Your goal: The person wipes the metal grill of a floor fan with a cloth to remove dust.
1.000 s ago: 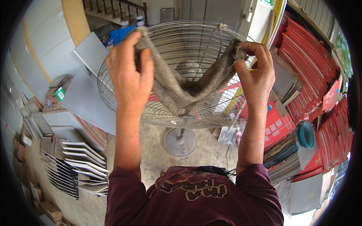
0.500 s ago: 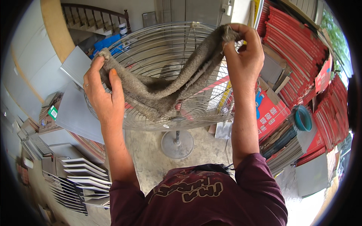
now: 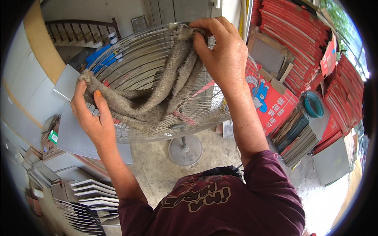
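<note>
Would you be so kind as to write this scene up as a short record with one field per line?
Left hand: pinches one end of a grey-brown cloth
Right hand: holds the other end, higher in the picture
Cloth shape: sags between the hands
Behind cloth: round wire cage; contact unclear
Below cage: grey disc base on the floor
Right side: stacked red cartons, teal basin

Lettering about the round silver wire fan cage [image 3: 165,137]: cream-outlined words on the maroon short-sleeved shirt [image 3: 201,198] below; white characters on the red cardboard box [image 3: 275,108], right; green-and-white label [image 3: 53,137], illegibly small, left.
</note>
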Tool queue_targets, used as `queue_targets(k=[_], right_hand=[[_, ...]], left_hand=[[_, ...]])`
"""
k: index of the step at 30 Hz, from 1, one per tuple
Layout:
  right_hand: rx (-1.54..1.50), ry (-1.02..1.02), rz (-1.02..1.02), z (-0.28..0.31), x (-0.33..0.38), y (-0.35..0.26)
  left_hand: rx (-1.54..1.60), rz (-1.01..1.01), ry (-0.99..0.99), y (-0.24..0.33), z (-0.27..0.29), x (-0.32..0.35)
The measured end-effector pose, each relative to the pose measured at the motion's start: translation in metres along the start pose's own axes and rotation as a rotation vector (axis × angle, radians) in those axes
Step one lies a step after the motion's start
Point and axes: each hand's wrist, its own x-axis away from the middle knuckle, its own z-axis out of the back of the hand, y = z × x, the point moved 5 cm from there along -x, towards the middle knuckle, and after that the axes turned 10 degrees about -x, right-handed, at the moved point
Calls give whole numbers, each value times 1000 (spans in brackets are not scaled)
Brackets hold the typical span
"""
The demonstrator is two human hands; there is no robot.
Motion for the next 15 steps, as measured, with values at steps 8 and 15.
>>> queue_targets(k=[8, 15], right_hand=[[-91, 23, -229, 18, 16, 29], [-32, 28, -191, 16, 17, 28]], left_hand=[[15, 23, 6, 5, 0, -2], [43, -39, 46, 26, -6, -5]])
